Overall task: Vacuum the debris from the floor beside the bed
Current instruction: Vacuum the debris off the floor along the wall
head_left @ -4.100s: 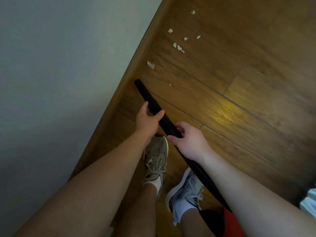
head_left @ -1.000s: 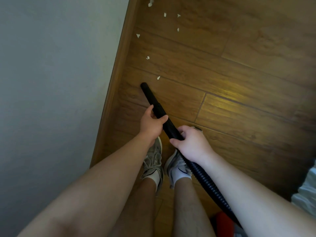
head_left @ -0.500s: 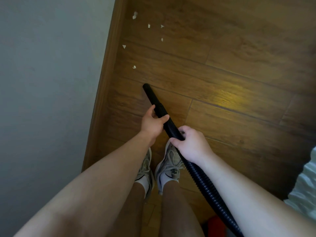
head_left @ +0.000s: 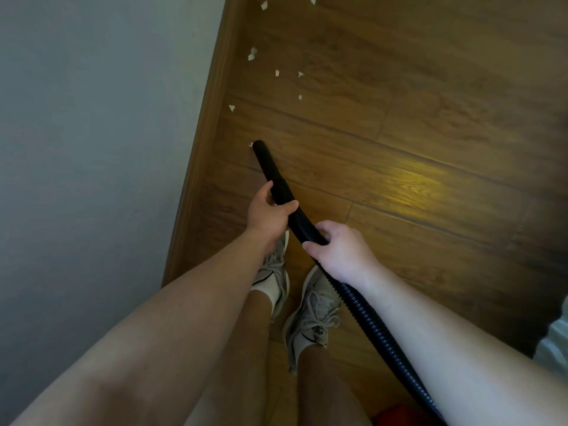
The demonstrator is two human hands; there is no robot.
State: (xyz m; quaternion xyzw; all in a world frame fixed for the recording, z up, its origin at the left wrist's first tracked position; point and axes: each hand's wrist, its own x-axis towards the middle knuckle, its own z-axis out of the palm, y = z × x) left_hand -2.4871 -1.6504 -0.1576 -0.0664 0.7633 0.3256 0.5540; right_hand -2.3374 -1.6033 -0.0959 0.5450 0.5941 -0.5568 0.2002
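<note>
A black ribbed vacuum hose [head_left: 278,186] slants from lower right up to its open tip near the bed's wooden side rail [head_left: 212,96]. My left hand [head_left: 267,212] grips the hose near the smooth nozzle end. Lower down, my right hand [head_left: 335,245] grips the ribbed part. A small white scrap [head_left: 250,144] touches the nozzle tip. Several white paper scraps [head_left: 276,73] lie on the wood floor [head_left: 399,142] beyond the tip, close to the rail.
The pale bed surface [head_left: 92,149] fills the left side. My two feet in grey sneakers [head_left: 313,315] stand below the hands. A red part of the vacuum [head_left: 396,416] shows at the bottom edge, and white fabric [head_left: 553,342] at the right edge.
The nozzle tip has reached the nearest scrap, which now touches it. The view has shifted and my right foot has stepped back. Both hands keep their grip.
</note>
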